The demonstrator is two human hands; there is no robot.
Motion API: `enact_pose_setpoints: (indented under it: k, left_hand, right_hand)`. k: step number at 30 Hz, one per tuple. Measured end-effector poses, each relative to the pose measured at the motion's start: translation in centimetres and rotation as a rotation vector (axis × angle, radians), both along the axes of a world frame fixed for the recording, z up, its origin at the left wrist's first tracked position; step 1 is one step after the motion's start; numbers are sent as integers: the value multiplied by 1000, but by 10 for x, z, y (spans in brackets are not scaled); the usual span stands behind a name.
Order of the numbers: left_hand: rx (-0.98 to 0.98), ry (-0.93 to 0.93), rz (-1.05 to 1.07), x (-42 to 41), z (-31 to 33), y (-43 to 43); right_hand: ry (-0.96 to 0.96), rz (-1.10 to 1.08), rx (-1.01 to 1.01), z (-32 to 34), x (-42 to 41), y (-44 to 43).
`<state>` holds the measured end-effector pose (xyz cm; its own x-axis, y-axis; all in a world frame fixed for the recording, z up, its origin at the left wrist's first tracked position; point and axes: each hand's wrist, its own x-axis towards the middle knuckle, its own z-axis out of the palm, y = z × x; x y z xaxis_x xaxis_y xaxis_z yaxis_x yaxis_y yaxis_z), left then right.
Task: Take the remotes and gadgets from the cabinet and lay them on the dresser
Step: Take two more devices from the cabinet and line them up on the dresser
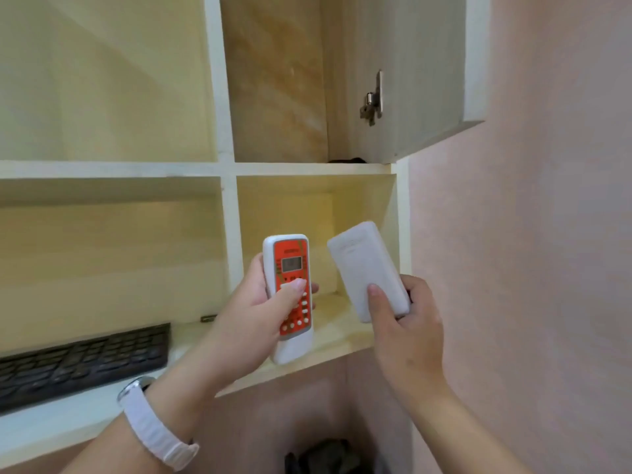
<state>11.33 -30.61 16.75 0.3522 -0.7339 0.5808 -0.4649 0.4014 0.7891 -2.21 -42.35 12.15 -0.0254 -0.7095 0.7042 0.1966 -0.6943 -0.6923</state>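
Note:
My left hand grips a white remote with an orange face, held upright with its small screen and buttons toward me and my thumb on the keys. My right hand holds a plain white remote with its back toward me, tilted left, thumb pressed on its lower part. Both remotes are just in front of the lower right compartment of the wooden cabinet. A black keyboard lies on the shelf in the lower left compartment.
The open cabinet door with a metal hinge hangs at the upper right. A small dark object lies at the back of the keyboard shelf. A pink wall is on the right. Dark things sit below.

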Motion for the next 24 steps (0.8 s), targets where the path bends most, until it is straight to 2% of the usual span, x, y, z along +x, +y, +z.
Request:
enact_pose_setpoints:
  k: [3,8,11,16,24]
  left_hand:
    - [28,94,-106,3,-30,-6]
    - [123,181,-232,5,-91,-9]
    - [208,236,-333,5,-130,-9]
    - [368,366,-526,-12,-182,-5]
    - [604,387,-833,-80,-227,16]
  right_hand:
    - [-1,4,140,-28,-5,14]
    - [-124,35,393,-79,-15,39]
    - [-178,-18,522,-104,-25,66]
    - [-188,-166,644,-143,-52,114]
    - [-256,-265,743,-179,-111,201]
